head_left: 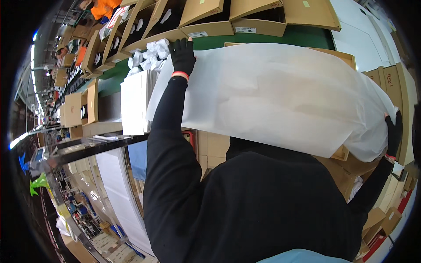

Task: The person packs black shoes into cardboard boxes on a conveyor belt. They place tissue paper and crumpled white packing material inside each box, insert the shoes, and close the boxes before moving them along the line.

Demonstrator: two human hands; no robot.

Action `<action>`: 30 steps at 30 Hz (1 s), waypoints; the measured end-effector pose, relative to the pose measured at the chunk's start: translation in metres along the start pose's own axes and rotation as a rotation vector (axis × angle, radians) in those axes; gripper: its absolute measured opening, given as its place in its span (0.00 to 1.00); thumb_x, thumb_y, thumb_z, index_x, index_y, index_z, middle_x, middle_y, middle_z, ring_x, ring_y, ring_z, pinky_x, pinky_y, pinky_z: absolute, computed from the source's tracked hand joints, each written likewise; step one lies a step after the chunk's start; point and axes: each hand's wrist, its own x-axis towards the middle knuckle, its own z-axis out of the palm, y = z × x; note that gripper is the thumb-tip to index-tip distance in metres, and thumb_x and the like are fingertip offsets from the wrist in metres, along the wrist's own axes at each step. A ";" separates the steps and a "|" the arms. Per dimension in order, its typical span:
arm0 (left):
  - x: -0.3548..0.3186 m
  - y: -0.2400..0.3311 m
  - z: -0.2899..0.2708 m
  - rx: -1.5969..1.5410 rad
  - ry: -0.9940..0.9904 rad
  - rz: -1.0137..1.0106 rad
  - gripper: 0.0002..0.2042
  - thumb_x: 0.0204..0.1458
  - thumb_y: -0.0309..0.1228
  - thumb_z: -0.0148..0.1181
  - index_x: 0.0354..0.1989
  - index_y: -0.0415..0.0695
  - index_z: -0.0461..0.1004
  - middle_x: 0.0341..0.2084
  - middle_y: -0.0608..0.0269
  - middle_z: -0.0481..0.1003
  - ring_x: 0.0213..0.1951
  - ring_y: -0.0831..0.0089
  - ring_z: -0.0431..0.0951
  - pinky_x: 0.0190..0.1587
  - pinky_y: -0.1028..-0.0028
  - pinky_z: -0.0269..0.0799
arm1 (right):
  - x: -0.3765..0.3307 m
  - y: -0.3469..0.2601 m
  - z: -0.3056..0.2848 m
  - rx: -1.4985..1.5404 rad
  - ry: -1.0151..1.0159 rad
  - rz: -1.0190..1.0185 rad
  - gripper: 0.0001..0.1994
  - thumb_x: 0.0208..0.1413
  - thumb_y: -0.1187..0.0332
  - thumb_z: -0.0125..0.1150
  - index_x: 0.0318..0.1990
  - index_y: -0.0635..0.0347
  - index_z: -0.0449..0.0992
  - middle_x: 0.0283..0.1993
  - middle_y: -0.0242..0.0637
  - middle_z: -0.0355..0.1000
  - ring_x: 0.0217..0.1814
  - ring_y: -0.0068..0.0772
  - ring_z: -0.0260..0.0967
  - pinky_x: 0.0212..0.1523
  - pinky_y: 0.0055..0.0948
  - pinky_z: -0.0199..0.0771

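A long sheet of white tissue paper (263, 96) stretches across the bench in front of me, over an open cardboard box (337, 56) whose rim shows behind it. My left hand (183, 57), in a black fingerless glove, lies at the sheet's far left edge with its fingers stretched out. Bunched paper at the right end is gripped by my right hand (394, 133), also gloved; its fingers are partly hidden. Beside my left hand lie crumpled white paper wads (151, 55) and a stack of white sheets (135, 103).
Open shoeboxes (258, 27) line the far side of the green conveyor belt (307, 39). More cardboard boxes (390, 83) stand at the right. A dark metal rail (92, 151) runs at the left. A person in orange (104, 8) is at the far left.
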 end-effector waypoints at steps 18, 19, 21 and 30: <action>-0.087 0.070 -0.028 -0.473 -0.195 0.277 0.34 0.49 0.50 0.57 0.59 0.38 0.61 0.50 0.54 0.69 0.53 0.58 0.68 0.52 0.46 0.58 | 0.006 -0.043 -0.040 -0.035 -0.193 -0.015 0.37 0.48 0.54 0.67 0.62 0.68 0.61 0.60 0.49 0.66 0.62 0.39 0.62 0.62 0.32 0.58; -0.095 0.073 -0.018 -0.527 -0.335 0.229 0.35 0.49 0.49 0.58 0.60 0.38 0.60 0.49 0.53 0.70 0.50 0.57 0.70 0.50 0.50 0.61 | 0.007 -0.064 -0.057 0.029 -0.273 0.037 0.37 0.49 0.55 0.66 0.61 0.68 0.62 0.59 0.47 0.66 0.62 0.37 0.63 0.62 0.32 0.58; -0.096 0.071 -0.010 -0.752 -0.392 0.205 0.34 0.50 0.44 0.59 0.61 0.35 0.57 0.47 0.47 0.71 0.46 0.50 0.73 0.46 0.55 0.67 | 0.007 -0.070 -0.094 0.109 -0.282 0.070 0.35 0.49 0.56 0.65 0.61 0.67 0.63 0.57 0.42 0.68 0.59 0.33 0.64 0.60 0.30 0.60; -0.078 0.081 -0.013 -0.812 -0.424 0.184 0.33 0.52 0.42 0.57 0.61 0.34 0.57 0.43 0.43 0.73 0.42 0.48 0.74 0.44 0.56 0.70 | -0.033 -0.192 -0.101 -0.531 0.515 -0.417 0.38 0.44 0.64 0.68 0.64 0.57 0.59 0.66 0.49 0.57 0.67 0.48 0.55 0.65 0.42 0.55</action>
